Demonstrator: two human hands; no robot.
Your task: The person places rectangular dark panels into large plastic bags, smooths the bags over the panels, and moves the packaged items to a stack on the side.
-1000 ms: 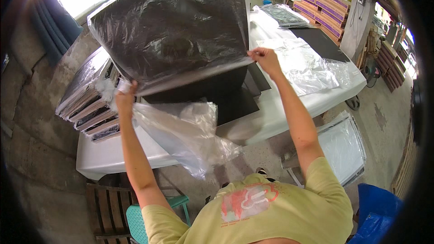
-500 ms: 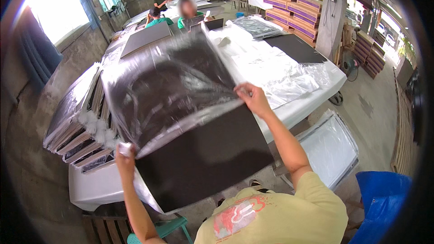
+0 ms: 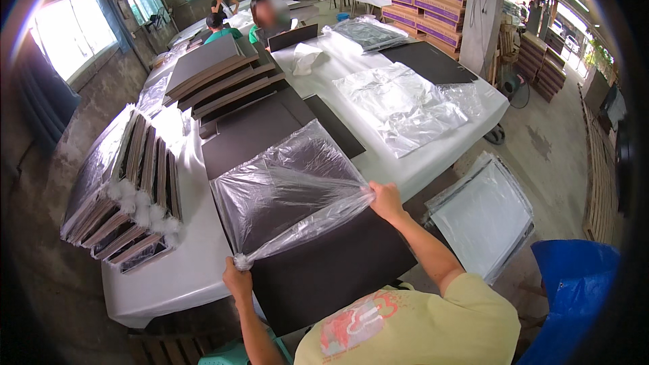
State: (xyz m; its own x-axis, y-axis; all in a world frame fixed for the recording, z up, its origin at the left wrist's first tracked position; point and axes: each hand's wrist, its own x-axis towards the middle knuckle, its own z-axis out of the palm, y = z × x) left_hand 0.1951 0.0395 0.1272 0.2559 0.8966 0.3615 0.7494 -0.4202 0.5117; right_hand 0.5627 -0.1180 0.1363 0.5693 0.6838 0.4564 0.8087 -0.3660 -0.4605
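Observation:
A flat black board (image 3: 331, 267) lies across the near table edge, its far part inside a clear plastic bag (image 3: 277, 176). The near part is bare and reaches toward my body. My left hand (image 3: 238, 278) is closed on the bunched bag edge at the board's left side. At the right side my right hand (image 3: 387, 203) grips the same opening, and the film is pulled into creases between both hands. Beyond the bag, more dark boards (image 3: 260, 128) lie on the table.
Wrapped panels (image 3: 122, 189) stand stacked at left. A fanned pile of boards (image 3: 216, 74) is farther back. Loose plastic bags (image 3: 405, 98) cover the table's right part. Wrapped sheets (image 3: 483, 213) lie lower right, near a blue tarp (image 3: 574, 290). Several people sit at the far end.
The board and bag have come down and nearer, uncovering the board pile behind. My left hand has moved right and down, my right hand down. The bag is gathered more tightly at both hands.

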